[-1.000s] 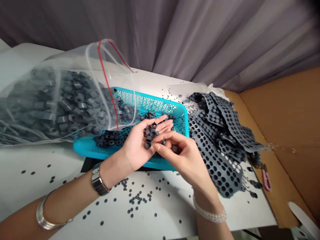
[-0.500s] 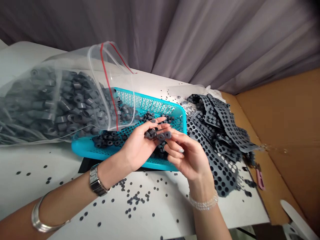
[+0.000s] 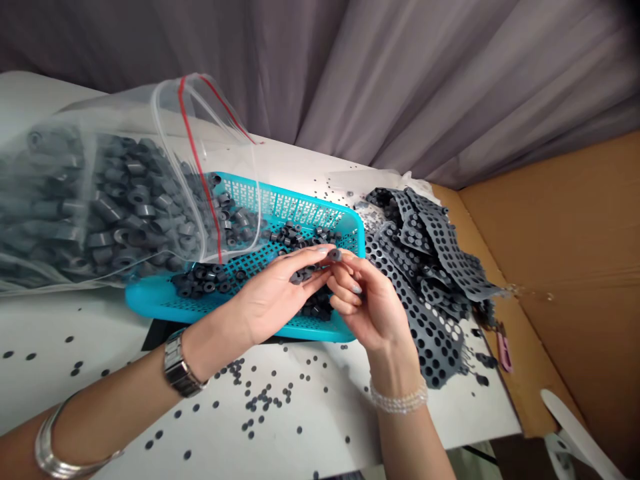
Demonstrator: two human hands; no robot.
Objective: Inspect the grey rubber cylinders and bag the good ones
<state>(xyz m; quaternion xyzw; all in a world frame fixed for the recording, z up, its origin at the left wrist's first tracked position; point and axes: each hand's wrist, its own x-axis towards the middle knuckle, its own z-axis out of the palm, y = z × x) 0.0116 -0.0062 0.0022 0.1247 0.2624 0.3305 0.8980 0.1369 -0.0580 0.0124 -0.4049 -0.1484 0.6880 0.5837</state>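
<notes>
Over the right part of a blue perforated basket [image 3: 170, 305], my two hands meet. My left hand [image 3: 280, 283] is cupped around several small grey rubber rings [image 3: 303, 274], its fingertips touching a single grey piece. My right hand [image 3: 367, 293] pinches that grey piece [image 3: 335, 255] between thumb and fingers, the other fingers curled. More grey pieces [image 3: 203, 279] lie in the basket. A clear zip bag [image 3: 135, 200] with a red stripe, full of grey pieces, rests across the basket's left side.
Perforated grey rubber sheets [image 3: 435, 267] are piled right of the basket. Small black discs [image 3: 265, 399] are scattered over the white table [image 3: 280, 453]. Pink-handled scissors [image 3: 504, 350] lie on cardboard [image 3: 560, 267] at the right. A grey curtain [image 3: 300, 67] hangs behind.
The view has shifted, moving the scene slightly left. My left fingers have closed in towards the pinched piece; one piece now shows at my right fingertips where two showed before.
</notes>
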